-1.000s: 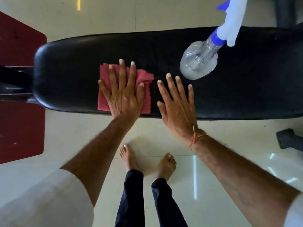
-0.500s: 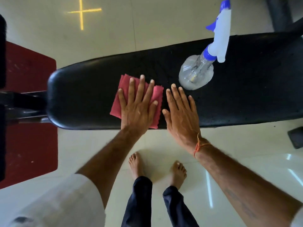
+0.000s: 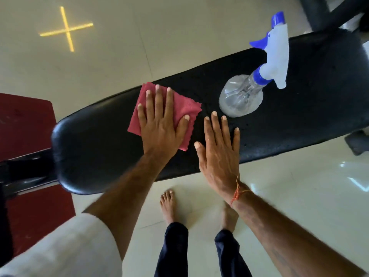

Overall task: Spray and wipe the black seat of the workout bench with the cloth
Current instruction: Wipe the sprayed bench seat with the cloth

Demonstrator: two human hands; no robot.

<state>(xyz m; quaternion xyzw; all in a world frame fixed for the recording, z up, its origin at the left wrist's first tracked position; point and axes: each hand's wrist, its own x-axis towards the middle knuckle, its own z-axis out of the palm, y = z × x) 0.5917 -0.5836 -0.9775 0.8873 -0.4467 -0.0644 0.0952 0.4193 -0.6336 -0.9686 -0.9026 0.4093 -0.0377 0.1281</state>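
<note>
My left hand lay flat and open on the pink cloth, with the fingers spread and pressing it down on the black seat. It gripped nothing; the palm only covered the cloth, whose corners showed on the left and right of the hand. The cloth sat on the middle part of the seat, toward the far edge, and the seat itself ran across the view from lower left to upper right. Left of the seat I saw a red mat on the pale floor, and a yellow cross mark further away.

Just beside the cloth, my right hand was also open and flat on the seat, fingers straight, holding nothing. An orange thread went around its wrist. Near its fingertips, but apart from them, the clear spray bottle stood on the seat, with its white and blue head leaning toward the far right. Small drops showed on the black surface around the bottle.
</note>
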